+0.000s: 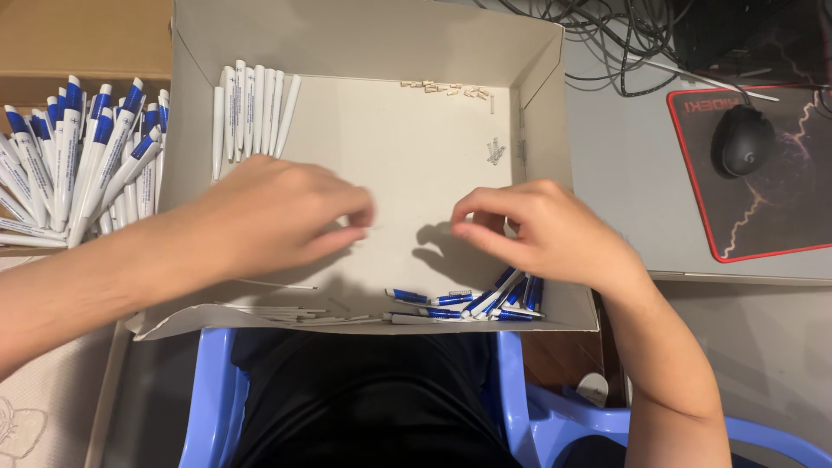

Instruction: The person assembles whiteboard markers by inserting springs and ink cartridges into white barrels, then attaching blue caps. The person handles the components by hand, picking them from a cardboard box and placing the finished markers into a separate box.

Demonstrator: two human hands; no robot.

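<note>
Head view: mouse (743,140) beside box (364,39) (cables behind)

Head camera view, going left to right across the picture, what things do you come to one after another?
Pile of assembled blue and white pens → row of white pen barrels → left hand → right hand → computer mouse on the red-edged mouse pad.

The setting is a desk used as a small assembly station, in a home or office. A computer mouse (742,140) on a mouse pad (763,173), tangled cables (624,35), a blue plastic chair (217,390) and boxed pens (78,156) indicate this.
</note>
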